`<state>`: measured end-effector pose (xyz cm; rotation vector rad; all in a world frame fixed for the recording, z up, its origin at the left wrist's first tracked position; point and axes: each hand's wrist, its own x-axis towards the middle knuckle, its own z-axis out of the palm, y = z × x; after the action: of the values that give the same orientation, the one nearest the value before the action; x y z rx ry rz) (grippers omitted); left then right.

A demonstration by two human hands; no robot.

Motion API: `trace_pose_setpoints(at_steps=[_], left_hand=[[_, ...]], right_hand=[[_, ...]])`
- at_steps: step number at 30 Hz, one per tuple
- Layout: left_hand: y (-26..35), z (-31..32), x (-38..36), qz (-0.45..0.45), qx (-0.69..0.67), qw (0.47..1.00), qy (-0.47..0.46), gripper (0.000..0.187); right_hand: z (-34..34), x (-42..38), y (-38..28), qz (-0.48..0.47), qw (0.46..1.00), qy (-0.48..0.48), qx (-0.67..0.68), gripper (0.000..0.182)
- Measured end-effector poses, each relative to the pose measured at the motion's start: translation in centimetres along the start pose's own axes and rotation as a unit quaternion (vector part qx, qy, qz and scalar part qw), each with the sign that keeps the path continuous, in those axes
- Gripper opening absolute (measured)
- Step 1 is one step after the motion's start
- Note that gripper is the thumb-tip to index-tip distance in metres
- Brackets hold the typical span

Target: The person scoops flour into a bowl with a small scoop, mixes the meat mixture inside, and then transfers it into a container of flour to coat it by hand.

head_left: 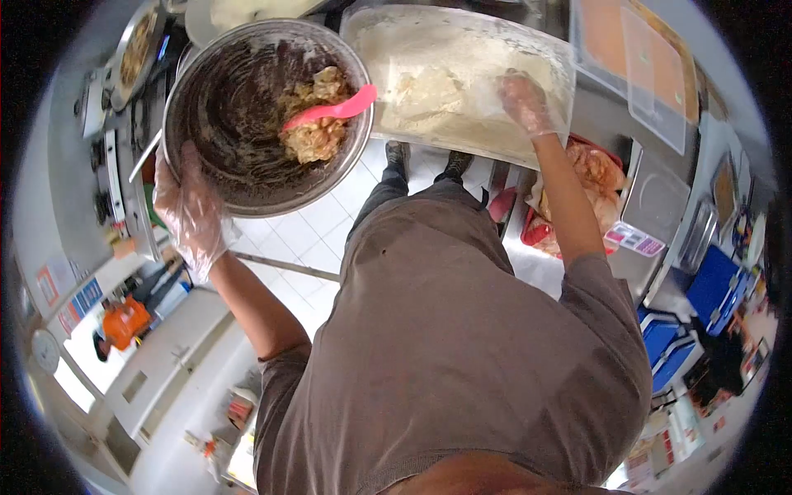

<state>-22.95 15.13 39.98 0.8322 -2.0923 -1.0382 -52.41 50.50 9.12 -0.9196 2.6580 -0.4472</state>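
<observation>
My left hand [194,210], in a clear plastic glove, grips the near left rim of a large metal bowl [227,103], fingers over the edge. Wet, battered-looking chunks [320,144] lie inside on the bowl's right side, and a pink spatula [342,108] rests across them. Dark smears coat the bowl's inner wall. Over the right end of a clear tub [470,147] is my right hand [523,101], also gloved, low against the pale flour [470,49]. A coated lump [431,89] sits in the tub's middle. Blur and flour obscure my right fingertips.
Right of the tub, a red tray [535,235] holds raw-looking meat [592,177]. A clear lid [656,78] lies at the far right. A pan of food [136,54] stands at the far left. Another person in orange [125,322] is in the left background.
</observation>
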Motion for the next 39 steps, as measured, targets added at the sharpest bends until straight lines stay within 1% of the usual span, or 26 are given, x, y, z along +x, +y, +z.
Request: trace_pose_setpoints(at_steps=[1,3,5,11,13,14,16,17,18,19,20,21,24,25,26,27,28,29,30,31,32,33,34,36,38,39], left_hand=[[-0.8,-0.8,-1.0,-0.003,-0.019,0.999,0.032,0.029],[0.4,-1.7,-3.4,-0.05,-0.03,0.995,0.082,0.028],[-0.8,-3.2,-5.0,-0.085,-0.004,0.991,0.106,0.027],[-3.2,-4.2,-8.5,-0.116,0.09,0.979,0.144,0.026],[-5.7,-5.3,-12.3,-0.119,0.054,0.976,0.176,0.025],[-6.7,-5.2,-13.3,-0.131,0.064,0.973,0.176,0.025],[-9.0,-6.2,-14.7,-0.156,0.079,0.968,0.18,0.025],[-8.6,-5.8,-14.6,-0.197,0.179,0.949,0.168,0.026],[-10.0,-5.9,-15.0,-0.185,0.144,0.956,0.174,0.027],[-11.4,-5.9,-15.4,-0.173,0.108,0.962,0.18,0.027],[-11.9,-5.3,-15.5,-0.158,0.142,0.962,0.173,0.027],[-12.8,-5.2,-15.6,-0.15,0.188,0.955,0.173,0.026],[-12.8,-4.2,-16.5,-0.198,0.228,0.938,0.169,0.025],[-15.2,-4.6,-17.4,-0.156,0.276,0.934,0.167,0.026],[-14.9,-4.4,-16.9,-0.167,0.303,0.924,0.162,0.026],[-15.1,-4.0,-17.0,-0.18,0.328,0.915,0.153,0.027],[-15.6,-3.6,-17.1,-0.194,0.353,0.904,0.145,0.028],[-16.9,-3.6,-17.5,-0.157,0.38,0.901,0.139,0.029],[-17.4,-3.2,-17.6,-0.194,0.386,0.892,0.133,0.03],[-17.6,-2.9,-18.0,-0.232,0.392,0.882,0.125,0.03],[-18.1,-2.6,-18.5,-0.269,0.395,0.87,0.118,0.031],[-18.9,-2.6,-19.1,-0.261,0.385,0.879,0.108,0.034],[-18.9,-1.8,-19.2,-0.318,0.358,0.871,0.111,0.038],[-20.6,-1.1,-21.0,-0.384,0.28,0.869,0.14,0.039],[-22.7,-0.8,-23.6,-0.298,0.306,0.893,0.142,0.038],[-24.0,-0.7,-25.6,-0.274,0.312,0.899,0.142,0.038]], right_hand=[[1.2,-0.1,-0.8,-0.121,0.99,0.058,0.047,0.023],[2.6,0.0,-2.3,-0.272,0.959,0.064,0.037,0.021],[1.8,1.5,-5.9,-0.344,0.935,-0.028,-0.085,0.019],[8.8,8.5,-0.4,-0.359,0.927,-0.073,-0.079,0.015],[7.7,7.1,2.0,-0.351,0.934,-0.022,-0.067,0.012],[7.8,6.9,3.9,-0.281,0.951,-0.023,0.125,0.012],[5.9,6.0,5.9,-0.147,0.912,-0.018,0.383,0.018],[3.0,4.9,5.2,-0.14,0.922,0.004,0.36,0.021],[0.2,3.9,4.5,-0.132,0.932,0.024,0.337,0.025],[-3.0,3.1,3.3,-0.17,0.96,0.064,0.213,0.026],[-5.2,2.3,1.5,-0.231,0.965,0.112,0.06,0.022],[-6.3,1.9,-0.2,-0.288,0.94,0.16,-0.092,0.019],[-5.1,0.2,-4.0,-0.211,0.968,0.139,0.012,0.013],[-4.4,-0.2,-6.5,-0.189,0.968,0.1,0.13,0.013],[-2.8,0.2,-7.2,-0.139,0.963,0.056,0.224,0.014],[-2.3,0.6,-9.9,-0.192,0.965,-0.009,0.18,0.015],[1.3,1.4,-10.1,-0.187,0.96,-0.026,0.208,0.015],[5.0,1.9,-10.4,-0.177,0.964,-0.029,0.196,0.017],[9.3,3.5,-9.6,-0.291,0.942,-0.025,0.163,0.019],[11.6,4.0,-12.0,-0.213,0.938,-0.104,0.255,0.015],[15.1,4.4,-13.0,-0.18,0.951,-0.109,0.227,0.013],[20.7,6.2,-11.5,-0.156,0.921,-0.214,0.286,0.012],[24.8,7.5,-10.9,-0.174,0.918,-0.245,0.259,0.014],[32.3,9.1,-9.9,-0.146,0.927,-0.23,0.257,0.023],[38.3,12.8,-9.5,-0.184,0.95,-0.243,0.069,0.031],[43.2,15.3,-7.2,-0.221,0.942,-0.253,0.018,0.033]])
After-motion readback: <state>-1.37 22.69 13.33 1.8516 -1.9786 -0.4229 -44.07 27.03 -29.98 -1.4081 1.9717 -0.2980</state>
